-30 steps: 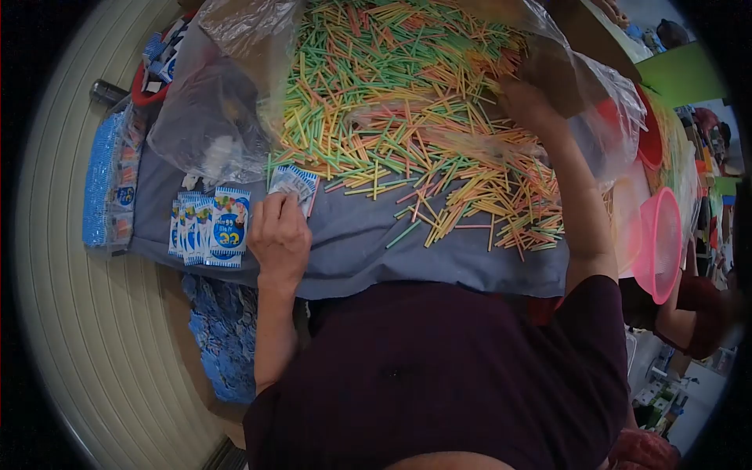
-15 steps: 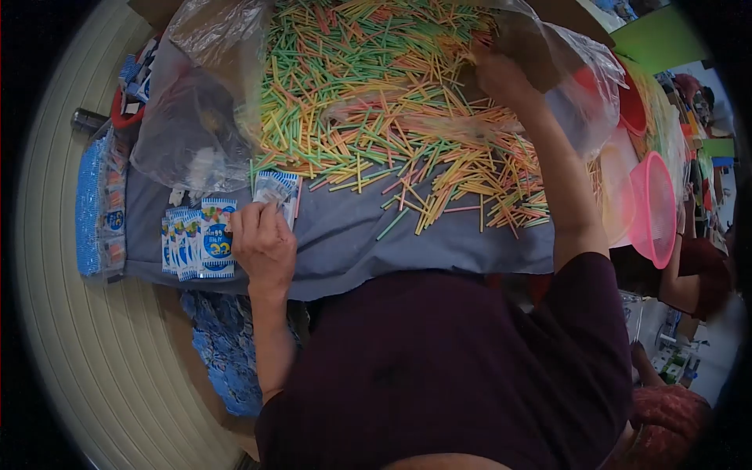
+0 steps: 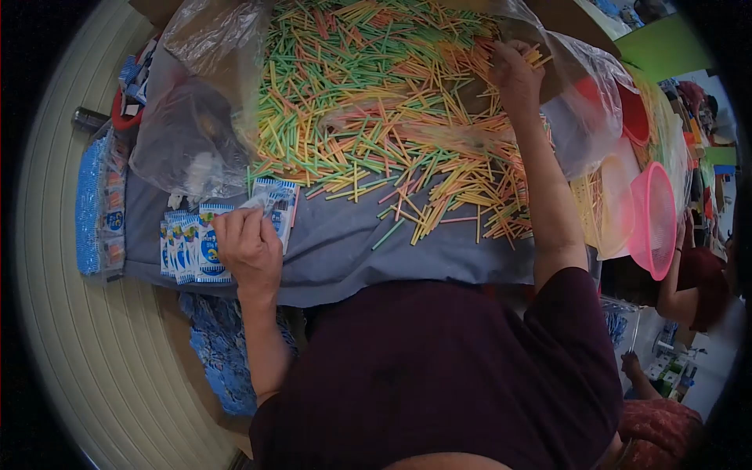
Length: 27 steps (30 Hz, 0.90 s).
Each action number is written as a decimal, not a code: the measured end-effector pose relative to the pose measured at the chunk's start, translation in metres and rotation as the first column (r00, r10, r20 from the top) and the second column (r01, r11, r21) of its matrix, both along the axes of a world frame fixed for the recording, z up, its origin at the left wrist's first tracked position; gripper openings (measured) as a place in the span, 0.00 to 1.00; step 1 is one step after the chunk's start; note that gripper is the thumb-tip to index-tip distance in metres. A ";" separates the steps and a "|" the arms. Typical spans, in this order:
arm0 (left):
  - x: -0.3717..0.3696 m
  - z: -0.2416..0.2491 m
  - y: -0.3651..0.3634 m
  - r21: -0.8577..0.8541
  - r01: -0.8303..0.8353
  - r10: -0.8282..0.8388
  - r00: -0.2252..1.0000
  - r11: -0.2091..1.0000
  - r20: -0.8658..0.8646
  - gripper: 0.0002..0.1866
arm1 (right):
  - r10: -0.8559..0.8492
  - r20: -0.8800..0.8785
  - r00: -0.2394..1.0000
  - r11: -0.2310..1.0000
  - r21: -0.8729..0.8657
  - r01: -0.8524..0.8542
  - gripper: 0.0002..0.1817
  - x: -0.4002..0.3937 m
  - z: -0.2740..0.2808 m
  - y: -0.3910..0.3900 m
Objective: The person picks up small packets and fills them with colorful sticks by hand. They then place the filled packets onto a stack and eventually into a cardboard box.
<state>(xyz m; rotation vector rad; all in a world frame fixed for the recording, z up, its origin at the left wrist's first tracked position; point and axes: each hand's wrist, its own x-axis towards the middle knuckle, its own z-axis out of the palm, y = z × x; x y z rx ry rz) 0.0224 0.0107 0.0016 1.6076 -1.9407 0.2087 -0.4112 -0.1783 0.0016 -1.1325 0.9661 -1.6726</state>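
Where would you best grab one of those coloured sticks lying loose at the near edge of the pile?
Probably pinch the loose green stick at its middle, across its thin width, coming from above. It lies flat and alone on the grey cloth, so fingers have room on both sides.

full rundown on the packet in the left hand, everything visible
The packet is a small flat sachet, white and blue with print too small to read, and looks like thin glossy plastic film. The left hand pinches its lower end between thumb and fingers, so it sticks up and away from the person, tilted, just above the grey cloth. Its far end reaches the edge of the straw pile. A fanned row of similar packets lies beside the hand. Whether it is sealed or open cannot be told.
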 end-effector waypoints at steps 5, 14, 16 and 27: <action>-0.005 -0.005 0.003 0.068 -0.022 0.022 1.000 0.997 0.007 0.09 | -0.043 -0.406 0.913 0.991 0.099 0.091 0.08 -0.003 -0.051 -0.018; 0.010 0.010 0.003 0.210 0.053 -0.022 0.989 0.976 -0.149 0.07 | 0.121 -0.446 0.887 0.990 0.124 -0.073 0.18 0.011 -0.029 -0.003; 0.012 0.005 -0.001 0.198 0.050 0.013 0.952 0.979 -0.305 0.06 | 0.111 -0.368 0.923 0.992 0.100 -0.079 0.19 0.009 -0.026 -0.010; -0.046 0.035 -0.010 -0.002 0.273 -0.197 0.688 0.962 -0.698 0.06 | 0.128 0.468 0.875 0.991 -0.020 -0.134 0.21 0.066 0.037 0.030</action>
